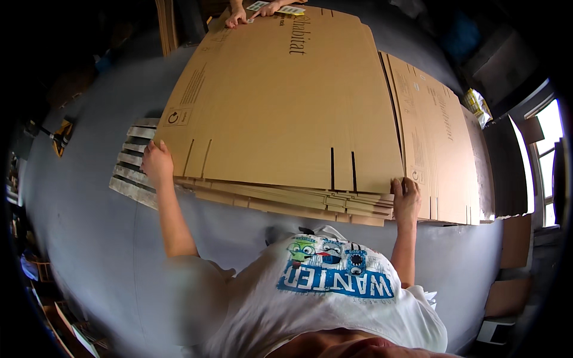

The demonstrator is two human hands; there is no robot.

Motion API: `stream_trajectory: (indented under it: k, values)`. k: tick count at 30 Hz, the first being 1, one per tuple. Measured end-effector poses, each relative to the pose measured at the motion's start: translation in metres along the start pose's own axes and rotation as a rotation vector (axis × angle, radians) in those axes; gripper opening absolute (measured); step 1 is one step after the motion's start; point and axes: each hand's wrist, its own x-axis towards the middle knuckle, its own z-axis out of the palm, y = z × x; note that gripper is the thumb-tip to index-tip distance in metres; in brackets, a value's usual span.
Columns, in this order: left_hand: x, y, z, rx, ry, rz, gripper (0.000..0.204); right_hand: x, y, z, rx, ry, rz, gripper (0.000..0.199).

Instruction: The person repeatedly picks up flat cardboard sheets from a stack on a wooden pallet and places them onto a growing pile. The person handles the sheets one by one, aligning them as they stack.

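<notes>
A large flattened cardboard box [268,107] lies on top of a stack of similar flattened boxes [286,196], printed and slotted along its near edge. My left hand [157,162] grips its near left corner, the fingers curled around the edge. At the near right corner, my right hand [406,200] holds the same box with bent fingers; its thumb is partly hidden. Across the box, another person's hands [237,17] rest on the far left part, next to a sheet of labels [279,9].
A second stack of flattened boxes [439,140] stands close on the right. Wooden pallet slats [134,164] stick out at the left. A yellow pallet truck part [62,137] is on the grey floor farther left. Dark panels [507,170] stand near a window at the right.
</notes>
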Motion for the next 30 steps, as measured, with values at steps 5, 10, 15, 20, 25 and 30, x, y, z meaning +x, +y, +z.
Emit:
stream_trajectory:
  k: [5,10,15,20,25,30]
  values:
    - [0.000,-0.001,0.002,-0.011,-0.033,-0.010,0.037,0.020,0.032,0.009,0.476,-0.033,0.199,0.027]
    - [0.002,-0.004,0.005,-0.020,-0.017,-0.010,0.037,0.020,0.025,0.022,0.723,-0.047,0.345,0.029]
    - [0.003,-0.002,0.001,-0.019,-0.055,-0.035,0.038,0.015,0.014,0.023,0.672,-0.020,0.333,0.034]
    - [0.005,-0.003,0.004,-0.006,-0.065,-0.041,0.038,0.013,0.012,0.022,0.615,-0.008,0.284,0.033]
    - [0.003,-0.001,0.003,-0.012,-0.063,-0.055,0.038,0.013,0.013,0.021,0.597,-0.015,0.257,0.033]
    - [0.004,-0.004,0.007,-0.008,-0.053,-0.031,0.038,0.013,0.015,0.021,0.587,-0.004,0.239,0.033]
